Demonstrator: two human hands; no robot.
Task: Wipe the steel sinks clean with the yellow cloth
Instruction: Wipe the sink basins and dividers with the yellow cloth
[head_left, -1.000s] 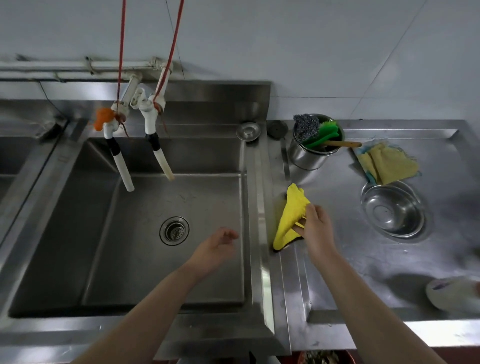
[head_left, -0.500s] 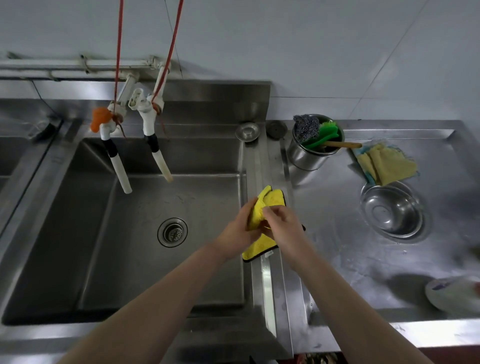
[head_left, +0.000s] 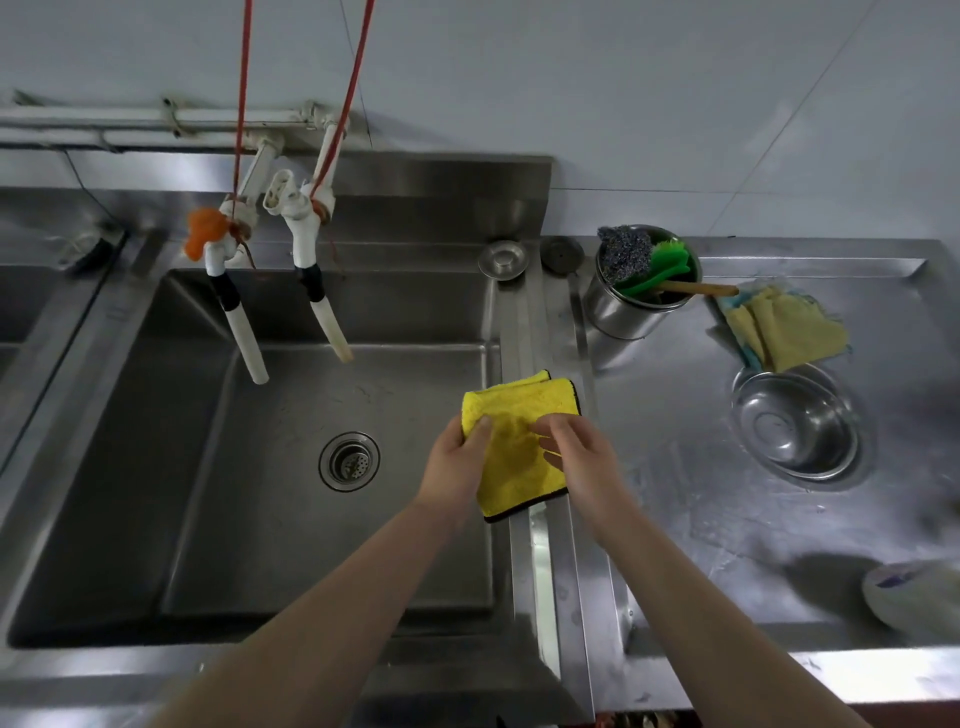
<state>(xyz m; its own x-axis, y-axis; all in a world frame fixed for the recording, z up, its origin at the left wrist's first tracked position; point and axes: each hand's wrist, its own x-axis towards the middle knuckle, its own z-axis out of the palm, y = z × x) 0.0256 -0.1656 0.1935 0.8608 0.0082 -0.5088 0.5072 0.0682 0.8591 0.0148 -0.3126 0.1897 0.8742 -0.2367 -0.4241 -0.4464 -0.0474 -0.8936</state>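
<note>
Both hands, left hand (head_left: 457, 462) and right hand (head_left: 584, 460), pinch yellow cloth (head_left: 514, 447) over sink (head_left: 218, 467) rim.

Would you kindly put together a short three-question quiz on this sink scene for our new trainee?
1. True or false: both hands hold the bright yellow microfibre cloth.
2. Which item stands in the round steel canister? A) green brush B) red cup C) white plate
3. Fill in: the round steel bowl sits on the counter to the ___ of the deep steel sink basin.

Key: 1 true, as the left hand and right hand both grip it; 2 A; 3 right.
</note>
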